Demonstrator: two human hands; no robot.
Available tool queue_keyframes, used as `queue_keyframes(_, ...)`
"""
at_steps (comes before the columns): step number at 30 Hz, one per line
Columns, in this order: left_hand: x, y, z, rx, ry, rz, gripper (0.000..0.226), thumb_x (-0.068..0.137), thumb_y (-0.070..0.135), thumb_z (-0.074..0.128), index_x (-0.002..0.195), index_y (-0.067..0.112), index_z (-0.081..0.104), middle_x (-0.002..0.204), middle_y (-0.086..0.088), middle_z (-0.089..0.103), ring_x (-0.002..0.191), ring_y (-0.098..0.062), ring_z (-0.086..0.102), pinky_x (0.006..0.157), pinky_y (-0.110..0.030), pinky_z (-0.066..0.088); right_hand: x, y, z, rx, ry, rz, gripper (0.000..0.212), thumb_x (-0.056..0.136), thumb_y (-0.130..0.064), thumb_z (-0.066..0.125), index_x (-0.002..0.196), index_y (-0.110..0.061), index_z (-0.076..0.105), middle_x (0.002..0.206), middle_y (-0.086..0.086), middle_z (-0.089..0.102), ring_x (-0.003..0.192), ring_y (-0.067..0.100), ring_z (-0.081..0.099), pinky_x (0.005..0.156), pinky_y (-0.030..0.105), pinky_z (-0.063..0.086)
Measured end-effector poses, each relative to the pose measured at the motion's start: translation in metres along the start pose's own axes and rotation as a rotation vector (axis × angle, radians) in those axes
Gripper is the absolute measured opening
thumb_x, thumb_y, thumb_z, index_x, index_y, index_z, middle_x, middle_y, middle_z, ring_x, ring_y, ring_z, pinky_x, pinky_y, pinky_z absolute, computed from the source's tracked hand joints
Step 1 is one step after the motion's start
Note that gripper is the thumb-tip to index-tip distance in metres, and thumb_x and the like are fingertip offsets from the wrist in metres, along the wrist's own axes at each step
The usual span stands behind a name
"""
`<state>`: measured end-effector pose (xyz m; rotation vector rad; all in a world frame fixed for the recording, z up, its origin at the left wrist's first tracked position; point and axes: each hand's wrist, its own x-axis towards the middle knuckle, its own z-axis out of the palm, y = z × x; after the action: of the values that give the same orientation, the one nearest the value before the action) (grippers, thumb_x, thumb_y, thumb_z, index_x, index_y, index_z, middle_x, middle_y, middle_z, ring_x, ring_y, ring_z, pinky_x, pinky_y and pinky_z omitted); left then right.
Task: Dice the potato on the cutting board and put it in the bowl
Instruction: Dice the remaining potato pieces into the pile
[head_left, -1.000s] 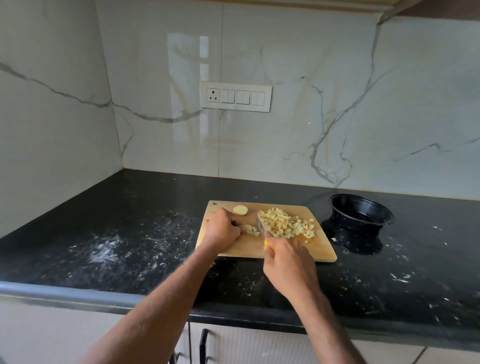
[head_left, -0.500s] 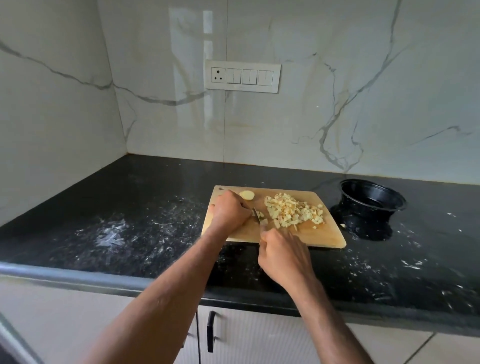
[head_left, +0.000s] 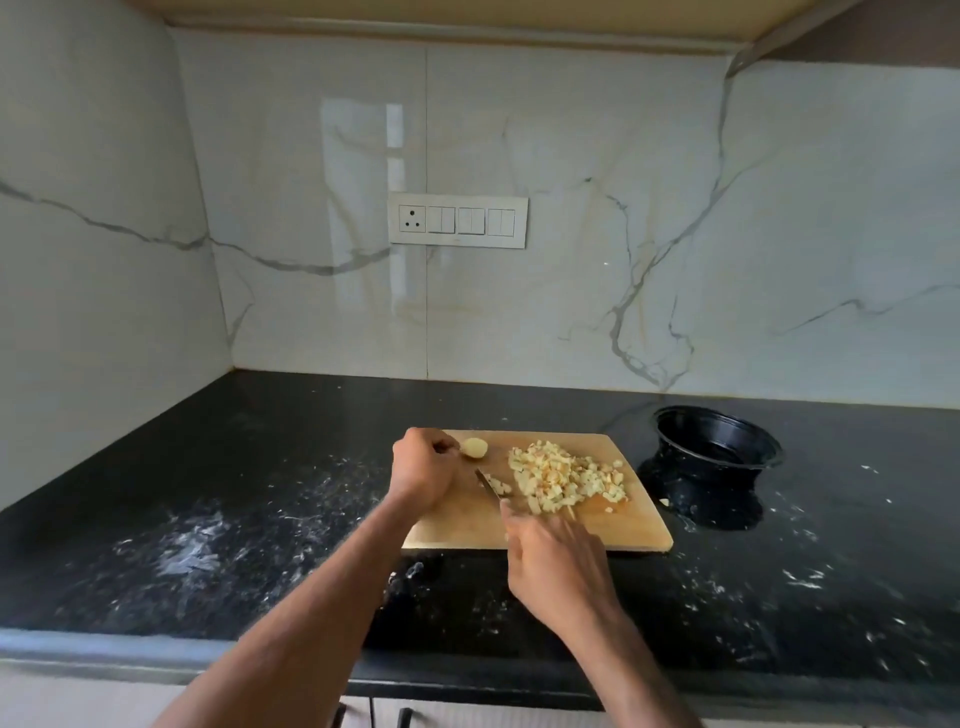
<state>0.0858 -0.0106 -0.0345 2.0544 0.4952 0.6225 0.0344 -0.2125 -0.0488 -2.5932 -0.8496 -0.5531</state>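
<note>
Bare forearms, left hand (head_left: 420, 470), right hand (head_left: 558, 566) (no sleeves)

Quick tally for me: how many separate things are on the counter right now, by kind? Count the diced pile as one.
Cutting board: 1
Black bowl: 1
Knife, held by the right hand: 1
Diced potato pile: 1
Uncut potato piece, by the left hand: 1
Total: 5

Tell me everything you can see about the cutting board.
The cutting board is a pale wooden rectangle with rounded corners, lying flat on the black counter, left of the black bowl. It carries a heap of diced potato, a few dice beside the knife and one uncut piece at its far left corner.
</note>
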Motion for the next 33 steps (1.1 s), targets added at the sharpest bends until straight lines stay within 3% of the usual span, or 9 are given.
queue_keyframes(3,0.018,-0.001,0.002,0.153,-0.057,0.054,0.021,0.093,0.016,0.067,0.110,0.024,0.076,0.110,0.000,0.070,0.101,-0.021,0.065,0.092,-0.038,0.056,0.004,0.012,0.001,-0.037,0.053,0.120,0.041,0.101,-0.027,0.052,0.142,-0.028,0.055,0.091,-0.008,0.073,0.076,0.011,0.067,0.066,0.027,0.057)
queue_keyframes(7,0.041,0.002,0.013,0.497,-0.190,0.155,0.035,0.093,0.040,0.068,0.128,0.039,0.065,0.134,0.001,0.057,0.127,-0.023,0.049,0.107,-0.050,0.041,0.006,0.014,0.006,-0.053,0.071,0.195,0.045,0.100,-0.027,0.053,0.145,-0.027,0.052,0.086,-0.004,0.072,0.075,0.015,0.067,0.062,0.030,0.053)
queue_keyframes(10,0.055,0.002,0.023,0.640,-0.259,0.208,0.037,0.092,0.045,0.069,0.128,0.041,0.064,0.144,0.001,0.048,0.135,-0.026,0.037,0.109,-0.056,0.030,0.006,0.015,0.010,-0.073,0.077,0.192,0.047,0.098,-0.026,0.054,0.145,-0.027,0.051,0.084,-0.005,0.071,0.071,0.014,0.066,0.055,0.025,0.042)
queue_keyframes(13,0.060,0.002,0.027,0.622,-0.196,0.270,0.032,0.086,0.040,0.076,0.117,0.041,0.069,0.135,0.007,0.056,0.126,-0.021,0.041,0.103,-0.052,0.030,0.005,0.015,0.010,-0.080,0.086,0.180,0.047,0.098,-0.025,0.055,0.145,-0.026,0.052,0.083,-0.005,0.071,0.070,0.014,0.066,0.053,0.023,0.036)
queue_keyframes(17,0.053,0.001,0.026,0.548,-0.102,0.319,0.023,0.085,0.033,0.079,0.107,0.036,0.073,0.111,0.014,0.070,0.096,-0.009,0.048,0.092,-0.042,0.023,0.005,0.015,0.010,-0.071,0.099,0.167,0.047,0.098,-0.026,0.055,0.145,-0.026,0.052,0.084,-0.005,0.071,0.069,0.012,0.064,0.054,0.022,0.035)
queue_keyframes(21,0.049,0.006,0.015,0.538,-0.031,0.316,0.008,0.092,0.026,0.073,0.095,0.033,0.072,0.099,0.015,0.070,0.090,-0.009,0.051,0.091,-0.042,0.022,0.004,0.015,0.009,-0.045,0.093,0.164,0.048,0.101,-0.027,0.051,0.148,-0.025,0.047,0.088,-0.005,0.069,0.065,0.010,0.052,0.057,0.021,0.038)
queue_keyframes(23,0.051,0.006,0.008,0.524,-0.056,0.255,0.021,0.095,0.020,0.068,0.082,0.035,0.061,0.090,0.018,0.064,0.091,-0.011,0.053,0.090,-0.043,0.022,0.004,0.015,0.010,-0.039,0.079,0.164,0.049,0.102,-0.028,0.049,0.150,-0.025,0.044,0.091,-0.004,0.069,0.066,0.010,0.052,0.058,0.021,0.040)
queue_keyframes(27,0.050,-0.001,0.002,0.523,-0.181,0.173,0.031,0.097,0.010,0.053,0.097,0.041,0.055,0.100,0.015,0.060,0.095,-0.010,0.050,0.102,-0.049,0.024,0.005,0.015,0.011,-0.029,0.063,0.169,0.050,0.103,-0.028,0.047,0.152,-0.024,0.040,0.092,-0.005,0.068,0.065,0.008,0.048,0.057,0.020,0.039)
queue_keyframes(33,0.041,-0.010,0.001,0.392,-0.097,0.184,0.035,0.093,0.005,0.045,0.102,0.038,0.051,0.097,0.014,0.063,0.099,-0.019,0.060,0.089,-0.043,0.024,0.004,0.015,0.012,-0.045,0.064,0.160,0.050,0.102,-0.028,0.048,0.151,-0.024,0.042,0.091,-0.006,0.069,0.064,0.008,0.045,0.057,0.019,0.039)
